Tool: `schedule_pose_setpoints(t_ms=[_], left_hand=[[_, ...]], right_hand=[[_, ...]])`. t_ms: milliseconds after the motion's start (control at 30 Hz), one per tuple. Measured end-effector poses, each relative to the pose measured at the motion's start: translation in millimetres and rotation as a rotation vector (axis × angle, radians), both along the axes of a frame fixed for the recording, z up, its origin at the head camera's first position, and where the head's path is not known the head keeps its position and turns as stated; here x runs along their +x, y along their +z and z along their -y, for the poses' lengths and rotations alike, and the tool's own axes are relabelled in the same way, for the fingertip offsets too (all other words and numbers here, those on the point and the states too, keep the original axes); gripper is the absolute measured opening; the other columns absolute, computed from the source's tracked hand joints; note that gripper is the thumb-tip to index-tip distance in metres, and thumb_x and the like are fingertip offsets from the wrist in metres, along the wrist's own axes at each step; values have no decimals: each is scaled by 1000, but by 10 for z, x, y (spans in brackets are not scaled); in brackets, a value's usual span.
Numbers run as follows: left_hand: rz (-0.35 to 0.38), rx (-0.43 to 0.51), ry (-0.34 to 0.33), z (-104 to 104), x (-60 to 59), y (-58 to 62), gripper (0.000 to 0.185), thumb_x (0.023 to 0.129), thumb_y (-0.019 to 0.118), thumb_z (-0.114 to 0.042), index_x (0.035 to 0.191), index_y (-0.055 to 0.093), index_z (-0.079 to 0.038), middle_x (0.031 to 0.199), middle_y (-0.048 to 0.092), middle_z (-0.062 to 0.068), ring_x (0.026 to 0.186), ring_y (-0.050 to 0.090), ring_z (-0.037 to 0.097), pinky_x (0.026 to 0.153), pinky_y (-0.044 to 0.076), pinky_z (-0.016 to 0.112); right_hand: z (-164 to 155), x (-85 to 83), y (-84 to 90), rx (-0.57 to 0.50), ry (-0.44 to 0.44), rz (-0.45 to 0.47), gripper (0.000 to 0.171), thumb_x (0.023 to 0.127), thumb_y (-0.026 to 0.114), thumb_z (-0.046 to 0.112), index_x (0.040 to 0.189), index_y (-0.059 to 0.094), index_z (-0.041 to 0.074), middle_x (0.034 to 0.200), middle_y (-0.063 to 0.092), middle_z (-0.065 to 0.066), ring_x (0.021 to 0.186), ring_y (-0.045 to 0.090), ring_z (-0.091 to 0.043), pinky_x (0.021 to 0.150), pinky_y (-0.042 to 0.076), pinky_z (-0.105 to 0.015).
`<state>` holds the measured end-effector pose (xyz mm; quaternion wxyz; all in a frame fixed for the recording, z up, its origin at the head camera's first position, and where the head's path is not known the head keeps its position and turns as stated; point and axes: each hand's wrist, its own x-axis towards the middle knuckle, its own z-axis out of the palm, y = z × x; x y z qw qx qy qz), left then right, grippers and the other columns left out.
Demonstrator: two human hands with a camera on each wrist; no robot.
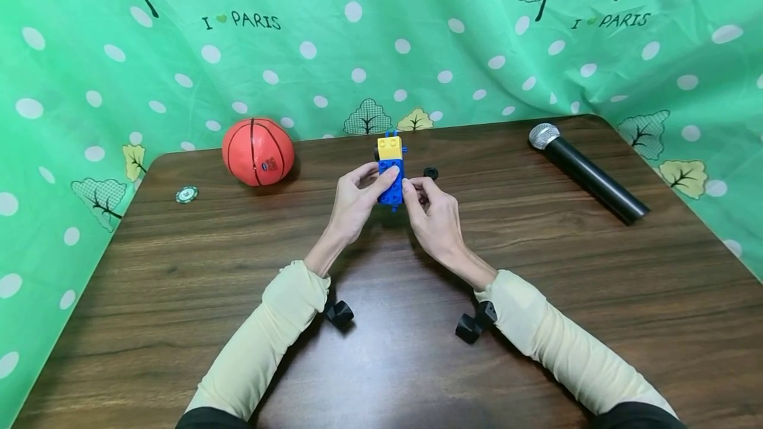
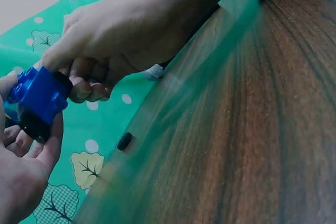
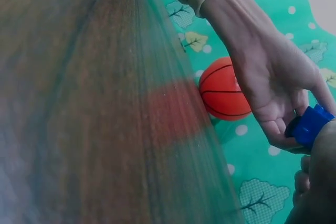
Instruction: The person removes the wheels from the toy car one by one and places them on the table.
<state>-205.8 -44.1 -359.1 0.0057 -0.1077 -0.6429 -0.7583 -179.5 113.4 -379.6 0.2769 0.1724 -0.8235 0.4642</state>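
Note:
A blue brick toy (image 1: pixel 391 183) with a yellow block (image 1: pixel 389 147) on its far end is held above the middle of the wooden table (image 1: pixel 536 270). My left hand (image 1: pixel 357 196) grips its left side, thumb and fingers curled round it. My right hand (image 1: pixel 430 207) pinches its right side. In the left wrist view the blue toy (image 2: pixel 38 95) shows a black wheel underneath, between both hands. The right wrist view catches only a corner of the blue toy (image 3: pixel 311 124) in the left hand (image 3: pixel 278 85). A small black wheel (image 1: pixel 431 173) lies on the table just right of the hands.
An orange basketball (image 1: pixel 258 151) sits at the back left, with a green and white chip (image 1: pixel 187 194) further left. A black microphone (image 1: pixel 587 171) lies at the back right. A green patterned cloth (image 1: pixel 381 38) hangs behind and around the table.

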Motion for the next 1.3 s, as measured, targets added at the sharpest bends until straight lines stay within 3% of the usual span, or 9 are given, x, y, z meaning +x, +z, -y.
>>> schedule_pose_setpoints(t_ms=[100,300,433,633,833,1000,1300], left_hand=[[3,-1,-4,6,6,9,41,100,70,-16,130,63,10,113,71,22,95,68,16,81,58,27],[106,138,-125,59,-24,18,43,102,65,-14,134,57,13,113,69,22,92,70,17,81,59,30],[125,177,-180,81,-47,10,43,102,62,-14,134,56,14,112,69,22,94,70,19,81,59,31],[107,199,-169,58,-37,47,45,101,63,-14,136,56,14,112,69,19,96,69,19,83,58,31],[91,215,-189,44,-28,87,45,102,61,-13,137,54,14,114,68,20,97,69,19,84,58,31],[101,181,-153,32,-14,87,43,103,62,-11,137,54,14,115,67,23,95,69,19,84,59,31],[-1,-44,-14,12,12,94,37,98,71,-22,121,66,7,102,71,15,84,65,14,71,55,25]], right_hand=[[-17,3,10,-2,24,27,24,108,57,18,108,70,-3,85,71,-11,72,62,-19,64,48,-28],[-87,-8,47,54,144,63,21,109,53,14,111,67,-2,81,61,-8,71,54,-19,63,43,-31],[-100,-6,59,83,162,64,21,110,51,14,111,66,-1,81,58,-6,70,52,-18,62,42,-31],[-39,41,46,-39,156,136,27,111,50,25,115,62,1,93,66,-16,84,60,-21,74,50,-36],[-1,53,27,-103,147,98,30,111,50,28,116,59,0,97,65,-12,88,62,-23,76,50,-34],[5,47,1,-41,107,30,23,111,49,18,114,61,-2,97,68,-14,86,64,-25,76,51,-37],[29,47,-20,-53,44,-3,24,110,51,16,112,67,-2,91,69,-12,79,62,-22,68,47,-29]])
